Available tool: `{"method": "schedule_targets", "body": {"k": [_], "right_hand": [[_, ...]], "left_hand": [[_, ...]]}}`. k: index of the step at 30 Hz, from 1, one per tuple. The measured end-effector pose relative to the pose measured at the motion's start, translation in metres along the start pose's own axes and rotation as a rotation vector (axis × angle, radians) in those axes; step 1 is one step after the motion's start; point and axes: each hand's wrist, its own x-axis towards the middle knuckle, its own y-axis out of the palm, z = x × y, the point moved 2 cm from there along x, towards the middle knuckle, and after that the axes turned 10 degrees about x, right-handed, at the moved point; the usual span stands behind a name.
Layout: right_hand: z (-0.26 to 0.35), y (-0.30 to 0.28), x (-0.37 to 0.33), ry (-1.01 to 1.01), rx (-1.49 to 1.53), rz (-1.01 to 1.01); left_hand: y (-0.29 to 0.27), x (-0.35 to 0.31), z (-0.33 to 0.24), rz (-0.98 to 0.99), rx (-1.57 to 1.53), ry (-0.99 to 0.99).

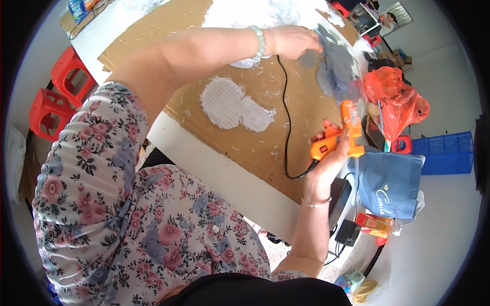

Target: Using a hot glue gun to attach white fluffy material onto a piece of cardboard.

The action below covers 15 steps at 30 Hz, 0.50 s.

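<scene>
My right hand (334, 159) is wrapped round an orange hot glue gun (325, 148) at the right edge of the cardboard (245, 148). From the gun a black cable (286, 117) curves away over the board. My left arm reaches across to the far right, where my left hand (295, 43) has its fingers bent together at a pile of smooth grey cut pieces (338, 62). What lies between those fingertips is too small to make out. Left of the cable rests a white ribbed fabric piece (227, 104) with a rounded, notched outline, touched by neither hand.
White fluffy material (245, 13) covers the far side of the table. Red plastic stools (71, 74) stand at left. Along the right are a red plastic bag (390, 92), a blue bag (385, 178), a blue crate (444, 153) and a black adapter (348, 233). People sit in the background.
</scene>
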Motion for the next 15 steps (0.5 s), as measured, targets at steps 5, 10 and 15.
{"method": "schedule_targets", "body": {"k": [5, 10, 15], "right_hand": [[-0.010, -0.006, -0.017, -0.037, -0.021, 0.001], [0.000, 0.003, -0.021, 0.051, 0.015, -0.003], [0.006, 0.004, -0.017, 0.062, -0.054, 0.049]], "left_hand": [[0.031, 0.017, 0.001, 0.276, 0.150, -0.046], [0.020, 0.040, 0.000, 0.583, 0.200, -0.233], [0.027, 0.052, 0.007, 0.473, 0.153, -0.238]]}}
